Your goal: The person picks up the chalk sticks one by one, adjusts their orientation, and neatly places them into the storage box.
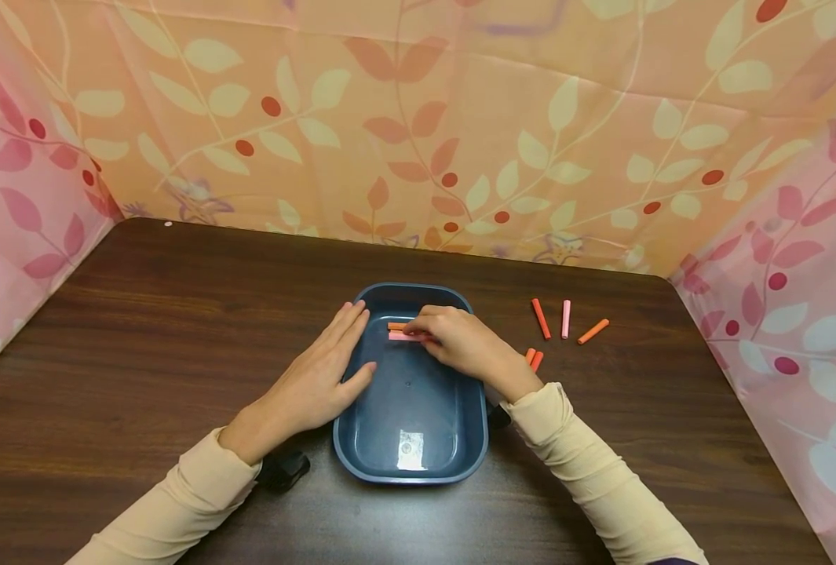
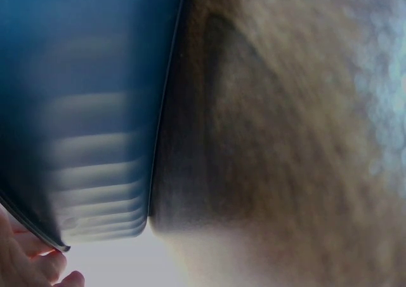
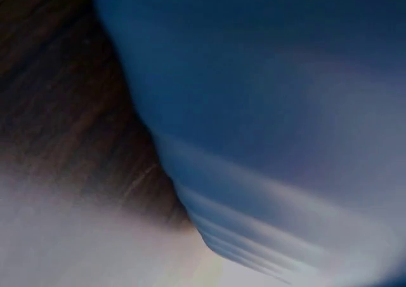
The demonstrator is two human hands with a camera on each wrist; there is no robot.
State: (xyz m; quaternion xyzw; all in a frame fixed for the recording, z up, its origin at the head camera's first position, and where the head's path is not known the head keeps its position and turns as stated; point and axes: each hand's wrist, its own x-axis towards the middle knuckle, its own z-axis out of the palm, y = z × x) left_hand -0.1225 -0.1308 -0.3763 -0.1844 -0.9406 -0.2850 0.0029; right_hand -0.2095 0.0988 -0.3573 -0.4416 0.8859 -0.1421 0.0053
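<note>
A dark blue plastic tray [image 1: 409, 416] stands lengthwise at the middle of the table. My right hand [image 1: 463, 339] reaches over its right rim and pinches a pink chalk stick [image 1: 398, 336] low inside the far part. Alongside it, an orange chalk stick [image 1: 396, 326] lies partly hidden by my fingers. With straight fingers, my left hand [image 1: 322, 378] rests against the left rim. In the left wrist view, fingertips [image 2: 32, 261] touch the rim beside the ribbed-looking outer wall. Only the blurred tray wall [image 3: 254, 109] shows in the right wrist view.
On the table right of the tray lie a red stick [image 1: 541, 318], a pink stick [image 1: 566, 319] and an orange stick [image 1: 593, 331]. Two more orange-red sticks [image 1: 535, 361] are partly covered by my right forearm. Patterned cloth [image 1: 418, 141] encloses the dark wooden table [image 1: 177, 329].
</note>
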